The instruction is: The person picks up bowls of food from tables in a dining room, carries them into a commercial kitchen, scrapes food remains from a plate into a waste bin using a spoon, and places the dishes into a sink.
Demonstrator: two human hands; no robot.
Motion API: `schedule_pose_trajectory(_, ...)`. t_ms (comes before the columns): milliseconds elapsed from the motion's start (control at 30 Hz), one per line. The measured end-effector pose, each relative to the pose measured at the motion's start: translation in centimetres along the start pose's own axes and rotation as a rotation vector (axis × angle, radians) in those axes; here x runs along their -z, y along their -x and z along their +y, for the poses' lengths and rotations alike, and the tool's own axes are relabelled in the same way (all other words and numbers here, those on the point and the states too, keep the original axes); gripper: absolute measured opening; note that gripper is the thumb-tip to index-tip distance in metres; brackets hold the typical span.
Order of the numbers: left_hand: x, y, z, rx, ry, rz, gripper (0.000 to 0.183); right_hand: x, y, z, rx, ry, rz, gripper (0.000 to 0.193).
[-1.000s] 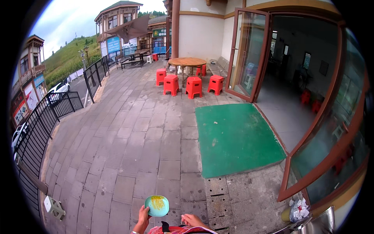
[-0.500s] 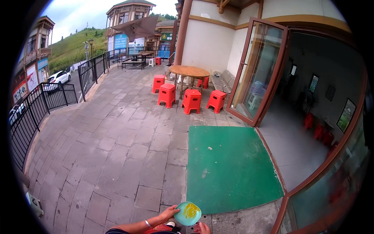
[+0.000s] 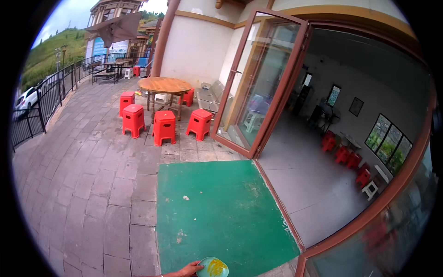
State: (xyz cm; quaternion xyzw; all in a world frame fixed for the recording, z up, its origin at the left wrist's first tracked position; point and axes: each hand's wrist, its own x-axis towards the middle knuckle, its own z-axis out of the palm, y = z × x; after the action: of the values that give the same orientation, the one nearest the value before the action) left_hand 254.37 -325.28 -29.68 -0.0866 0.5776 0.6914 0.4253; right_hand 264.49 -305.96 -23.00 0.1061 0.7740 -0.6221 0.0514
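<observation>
At the lower edge, my left hand (image 3: pixel 190 269) grips the left rim of a pale turquoise plate (image 3: pixel 206 272). Yellow food remnants (image 3: pixel 216 267) are smeared over the plate's surface. The plate is held level above the near end of a green mat (image 3: pixel 221 207) on the ground. My right hand is out of the picture. The lower part of the plate is cut off by the frame edge.
Beyond the mat, several red plastic stools (image 3: pixel 164 128) surround a round wooden table (image 3: pixel 165 84). An open glass door (image 3: pixel 258 83) with a brown frame stands beside the doorway, whose indoor floor (image 3: pixel 295 184) is grey. A black railing (image 3: pixel 64 87) runs along the left.
My view has turned to the right, so the table and door appear farther left and more of the room shows. My right hand has dropped out of sight; the plate stays in my left.
</observation>
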Motion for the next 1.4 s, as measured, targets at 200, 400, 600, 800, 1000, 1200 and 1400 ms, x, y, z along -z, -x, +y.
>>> schedule_pose_trajectory(200,-1.3,-5.9,15.5,-0.139,-0.037,0.087,0.037,2.3,-12.9,-3.1,-0.11,-0.689,0.084,0.026)
schedule_pose_trajectory(400,-2.6,-16.0,23.2,-0.235,-0.009,-0.079,0.035,7.8,-22.6,-8.8,-0.152,-0.799,0.235,0.03)
schedule_pose_trajectory(600,-12.6,-24.3,35.7,0.03,0.028,-0.096,0.037,15.5,-32.2,-1.7,-0.177,-0.897,0.404,0.032)
schedule_pose_trajectory(800,-20.6,-38.7,37.5,0.186,-0.137,-0.391,0.043,26.2,-34.0,-5.2,-0.279,-0.89,0.663,0.032)
schedule_pose_trajectory(1000,-25.9,-48.2,37.3,0.202,-0.381,-0.395,0.045,34.0,-38.3,-4.1,-0.358,-0.848,0.687,0.032)
schedule_pose_trajectory(1200,-32.3,-57.2,47.1,-0.139,-0.289,-0.496,0.05,46.1,-49.1,-2.2,-0.232,-0.781,0.626,0.038)
schedule_pose_trajectory(1400,-42.6,-59.2,60.9,-0.145,-0.535,-0.43,0.054,54.7,-55.1,-11.3,-0.164,-0.749,0.615,0.031)
